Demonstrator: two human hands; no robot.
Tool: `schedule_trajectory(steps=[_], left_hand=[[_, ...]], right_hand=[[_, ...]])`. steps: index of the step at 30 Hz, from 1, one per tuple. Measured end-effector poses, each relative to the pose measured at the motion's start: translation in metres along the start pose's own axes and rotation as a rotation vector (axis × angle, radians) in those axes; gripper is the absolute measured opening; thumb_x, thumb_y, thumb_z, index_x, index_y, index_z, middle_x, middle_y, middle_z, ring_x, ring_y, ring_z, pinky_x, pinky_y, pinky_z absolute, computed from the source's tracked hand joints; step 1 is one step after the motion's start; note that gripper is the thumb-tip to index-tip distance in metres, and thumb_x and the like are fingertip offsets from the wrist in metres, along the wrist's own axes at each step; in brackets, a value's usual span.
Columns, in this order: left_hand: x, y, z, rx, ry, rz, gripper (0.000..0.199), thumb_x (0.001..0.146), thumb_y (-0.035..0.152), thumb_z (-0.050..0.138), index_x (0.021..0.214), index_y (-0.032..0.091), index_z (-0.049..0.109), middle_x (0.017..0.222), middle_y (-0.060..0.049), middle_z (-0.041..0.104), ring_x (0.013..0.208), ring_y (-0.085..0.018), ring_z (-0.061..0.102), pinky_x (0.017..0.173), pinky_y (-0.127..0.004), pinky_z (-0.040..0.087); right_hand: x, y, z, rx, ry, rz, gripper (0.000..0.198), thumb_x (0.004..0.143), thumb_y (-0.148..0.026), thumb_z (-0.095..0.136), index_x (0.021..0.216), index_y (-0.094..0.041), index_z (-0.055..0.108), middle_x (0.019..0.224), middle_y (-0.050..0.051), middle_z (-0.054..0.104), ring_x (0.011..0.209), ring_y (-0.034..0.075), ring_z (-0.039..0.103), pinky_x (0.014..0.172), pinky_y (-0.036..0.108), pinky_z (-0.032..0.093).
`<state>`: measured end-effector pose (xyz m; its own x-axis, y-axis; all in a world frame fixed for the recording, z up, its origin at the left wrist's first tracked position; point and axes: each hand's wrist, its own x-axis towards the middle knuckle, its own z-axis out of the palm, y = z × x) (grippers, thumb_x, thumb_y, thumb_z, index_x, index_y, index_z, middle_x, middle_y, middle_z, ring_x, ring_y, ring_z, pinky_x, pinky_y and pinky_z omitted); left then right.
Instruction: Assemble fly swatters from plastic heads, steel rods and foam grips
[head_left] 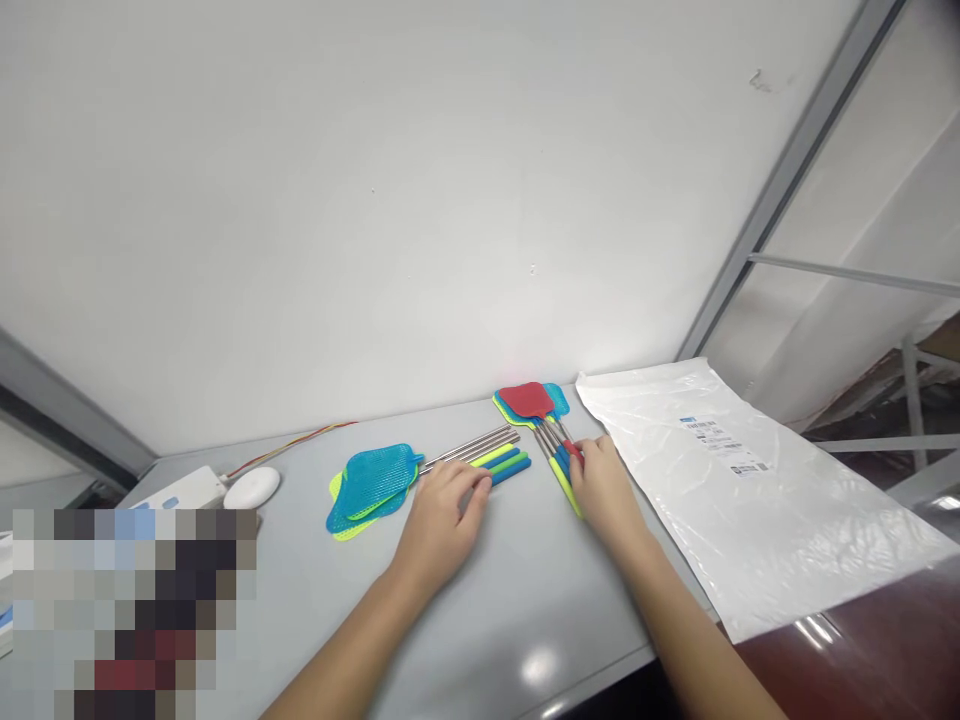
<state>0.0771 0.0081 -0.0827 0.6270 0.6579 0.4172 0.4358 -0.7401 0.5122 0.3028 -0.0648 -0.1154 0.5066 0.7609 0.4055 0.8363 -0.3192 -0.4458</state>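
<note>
Several fly swatters lie in two groups on the grey table. In the left group, teal and yellow-green heads (375, 482) overlap, with metal shafts (472, 447) and yellow, green and blue handles (511, 468) reaching right. My left hand (444, 505) lies over these handles, its thumb and fingers closed at a blue one; the palm side is hidden. On the right, a red fly swatter (527, 400) tops blue and yellow heads. My right hand (602, 485) is closed around its red handle, beside yellow and blue handles.
A white plastic mailing bag (697, 470) with a printed label lies at the right, overhanging the table edge. Left are a white round device (253, 488), a white power strip (180, 490), and red and yellow wires (292, 440). A white wall (450, 220) stands behind.
</note>
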Motion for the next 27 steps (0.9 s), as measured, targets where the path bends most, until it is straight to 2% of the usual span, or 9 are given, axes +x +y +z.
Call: schedule_trajectory(steps=[7,11,16,20,27], left_hand=[[0.009,-0.026,-0.034,0.331,0.064,-0.144,0.031,0.093,0.037,0.039,0.102,0.024,0.066,0.105,-0.006,0.065,0.101,-0.025,0.052,0.083,-0.039,0.037],[0.007,-0.040,-0.044,0.457,0.032,-0.212,0.033,0.093,0.039,0.036,0.103,0.026,0.065,0.109,-0.007,0.063,0.105,-0.027,0.048,0.084,-0.042,0.035],[0.003,-0.047,-0.047,0.522,-0.033,-0.223,0.033,0.093,0.038,0.036,0.104,0.025,0.064,0.110,-0.008,0.062,0.106,-0.029,0.046,0.083,-0.043,0.035],[0.002,-0.052,-0.046,0.551,-0.042,-0.230,0.031,0.093,0.035,0.037,0.105,0.025,0.064,0.110,-0.009,0.061,0.105,-0.028,0.046,0.083,-0.043,0.035],[-0.001,-0.045,-0.030,0.534,-0.026,-0.155,0.024,0.092,0.029,0.042,0.106,0.026,0.062,0.112,-0.007,0.059,0.108,-0.026,0.046,0.089,-0.043,0.033]], right_hand=[[-0.004,-0.005,-0.002,-0.009,0.010,-0.012,0.027,0.094,-0.021,0.035,0.097,-0.013,0.060,0.089,0.010,0.049,0.078,0.020,0.054,0.069,0.030,0.043],[-0.005,-0.001,0.001,-0.014,0.000,-0.019,0.027,0.093,-0.022,0.036,0.101,-0.012,0.060,0.091,0.011,0.049,0.078,0.021,0.054,0.070,0.031,0.042],[-0.004,0.004,0.006,-0.099,-0.034,-0.024,0.029,0.093,-0.022,0.038,0.107,-0.010,0.059,0.093,0.012,0.052,0.082,0.022,0.055,0.072,0.031,0.039],[-0.006,0.003,0.006,-0.202,-0.065,-0.008,0.028,0.091,-0.029,0.044,0.111,-0.015,0.058,0.095,0.011,0.054,0.086,0.025,0.055,0.070,0.035,0.037],[-0.013,-0.002,0.001,-0.318,-0.008,-0.040,0.029,0.091,-0.038,0.045,0.112,-0.021,0.057,0.097,0.010,0.055,0.092,0.028,0.051,0.073,0.040,0.035]])
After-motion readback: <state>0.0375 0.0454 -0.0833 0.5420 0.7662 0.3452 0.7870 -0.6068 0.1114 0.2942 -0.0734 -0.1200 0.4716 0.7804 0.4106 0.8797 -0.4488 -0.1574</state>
